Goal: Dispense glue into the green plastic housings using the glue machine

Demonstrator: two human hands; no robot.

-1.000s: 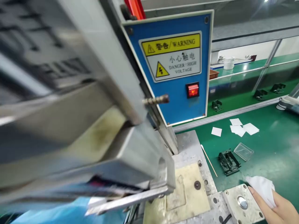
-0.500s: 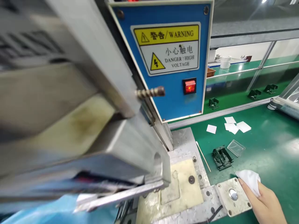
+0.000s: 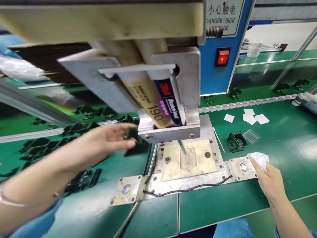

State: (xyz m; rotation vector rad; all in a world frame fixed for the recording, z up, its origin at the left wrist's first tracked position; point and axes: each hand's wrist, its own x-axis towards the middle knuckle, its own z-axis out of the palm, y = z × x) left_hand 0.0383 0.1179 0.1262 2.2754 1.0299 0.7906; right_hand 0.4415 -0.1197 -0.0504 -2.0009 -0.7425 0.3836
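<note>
My left hand is closed on a dark plastic part, slightly blurred, at the left side of the dispensing machine. Above the machine's cream fixture plate hang two glue cartridges in a metal holder, with a pale green nozzle pointing down at the plate's square recess. My right hand grips a white cloth beside the right button plate. Its fingertips are partly hidden by the cloth.
Several dark parts lie at the left. Right of the fixture are another dark part, a clear lid, a cotton swab and white paper squares. A left button plate and a black cable sit in front.
The view has swung left and back from the machine, bringing my left hand with the dark part into sight. My right hand still holds the cloth by the right button plate.
</note>
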